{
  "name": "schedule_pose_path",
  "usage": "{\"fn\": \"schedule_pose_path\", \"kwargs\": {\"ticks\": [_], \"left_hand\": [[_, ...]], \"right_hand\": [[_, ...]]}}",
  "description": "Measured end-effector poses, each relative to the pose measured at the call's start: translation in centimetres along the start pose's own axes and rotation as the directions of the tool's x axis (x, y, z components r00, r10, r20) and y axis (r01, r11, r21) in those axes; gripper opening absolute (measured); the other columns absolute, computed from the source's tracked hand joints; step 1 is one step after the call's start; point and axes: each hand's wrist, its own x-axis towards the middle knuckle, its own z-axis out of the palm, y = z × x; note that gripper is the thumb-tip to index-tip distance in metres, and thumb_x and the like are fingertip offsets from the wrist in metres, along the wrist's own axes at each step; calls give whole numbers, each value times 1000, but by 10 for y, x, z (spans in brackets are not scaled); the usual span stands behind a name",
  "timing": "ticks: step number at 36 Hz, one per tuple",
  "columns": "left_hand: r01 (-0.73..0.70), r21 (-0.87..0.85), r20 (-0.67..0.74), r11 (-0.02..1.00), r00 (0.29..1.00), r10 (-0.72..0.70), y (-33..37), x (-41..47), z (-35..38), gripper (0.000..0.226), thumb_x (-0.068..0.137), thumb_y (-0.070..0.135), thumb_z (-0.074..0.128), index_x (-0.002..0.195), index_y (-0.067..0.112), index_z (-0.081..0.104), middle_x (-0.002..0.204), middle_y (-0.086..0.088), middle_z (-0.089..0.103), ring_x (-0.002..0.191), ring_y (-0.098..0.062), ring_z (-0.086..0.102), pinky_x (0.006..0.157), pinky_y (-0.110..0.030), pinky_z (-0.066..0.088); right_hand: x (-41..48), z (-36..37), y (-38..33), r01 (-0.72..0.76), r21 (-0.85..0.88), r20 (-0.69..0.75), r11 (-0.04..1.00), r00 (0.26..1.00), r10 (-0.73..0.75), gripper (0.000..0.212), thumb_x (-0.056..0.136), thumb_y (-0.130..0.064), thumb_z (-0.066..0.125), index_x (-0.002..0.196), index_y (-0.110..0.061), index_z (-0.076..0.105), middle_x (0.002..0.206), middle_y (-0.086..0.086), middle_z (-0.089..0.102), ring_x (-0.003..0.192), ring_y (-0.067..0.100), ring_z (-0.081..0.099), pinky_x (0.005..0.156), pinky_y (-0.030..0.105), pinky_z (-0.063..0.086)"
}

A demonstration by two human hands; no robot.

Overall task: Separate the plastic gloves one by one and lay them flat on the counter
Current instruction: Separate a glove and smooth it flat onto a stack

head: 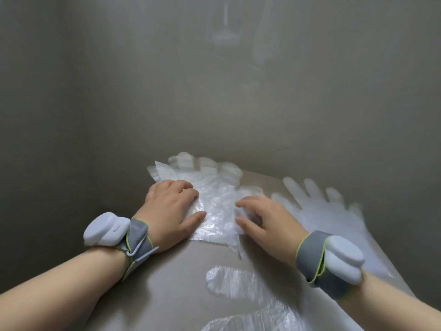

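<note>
Brushed grey metal fills the frame: a flat steel counter below and a dull reflective wall behind it across the upper half. At the centre sits a crumpled stack of thin clear plastic gloves, its fingers pointing toward the wall. On the stack's left edge the left hand lies palm down, fingers together and thumb stretched onto the film, gripping nothing. Just beside it, the right hand rests on the stack's right edge with fingers loosely spread and slightly curled (motion blur hides whether they pinch a layer). Each wrist carries a grey strap with a white rounded device. To the right of centre, 1 translucent glove lies flat with fingers fanned toward the wall. Near the bottom of the frame, 2 more clear gloves lie spread on the steel, partly under the right forearm.
</note>
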Motion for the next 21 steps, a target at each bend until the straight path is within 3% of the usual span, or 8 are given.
{"fn": "schedule_pose_path", "kwargs": {"ticks": [3,6,9,12,14,17,19,21], "left_hand": [[10,8,3,1000,1000,-10,1,0,-1,87,65,72,6,127,29,50,135,9,41,127,-18,31,109,-37,20],[15,21,9,1000,1000,-15,0,1,0,88,64,72,5,128,30,49,135,10,41,128,-17,31,110,-36,20],[13,9,3,1000,1000,-13,-1,1,2,86,66,73,7,127,29,50,134,9,42,127,-18,32,110,-37,21],[10,3,-7,1000,1000,-10,-2,0,2,86,67,75,10,126,28,52,133,8,44,125,-19,34,109,-37,23],[3,-7,-16,1000,1000,-3,-2,1,2,84,68,76,13,124,28,53,132,8,45,125,-20,36,108,-38,23],[-1,-9,-21,1000,1000,1,-2,0,2,82,68,76,16,123,28,54,133,8,46,126,-20,35,108,-39,23],[5,-10,-22,1000,1000,-5,-3,0,2,82,69,76,16,123,29,54,134,7,45,128,-20,34,109,-39,23],[8,-6,-17,1000,1000,-8,-3,0,2,83,68,76,16,124,28,54,135,7,45,129,-20,33,109,-40,22]], "right_hand": [[0,0,9,-4,-184,38,983,999,12,48,91,-49,30,111,-17,60,116,-1,59,110,22,52,96,38,40],[2,-3,29,-24,-350,16,936,999,31,62,81,-55,7,99,-23,57,104,-7,59,105,19,51,90,37,38],[-2,-8,37,-37,-356,-30,934,999,28,58,85,-49,13,101,-21,60,107,-4,62,111,21,50,95,37,37],[-6,-6,34,-13,-246,-96,969,995,-11,56,89,-44,27,125,-12,57,130,10,56,124,30,47,105,38,34],[-6,-2,28,71,-196,-37,978,996,-79,67,88,-50,19,139,-14,44,145,12,42,135,29,37,112,38,26],[-1,5,19,125,-189,125,974,987,-103,72,85,-58,8,148,-27,25,157,1,19,144,16,17,117,36,12],[2,5,16,114,-209,185,971,980,-75,63,91,-56,12,145,-29,29,154,-3,25,142,13,20,116,40,11],[6,2,15,95,-292,151,952,987,-52,62,90,-54,8,133,-26,43,140,-2,42,133,17,33,111,43,16]]}}
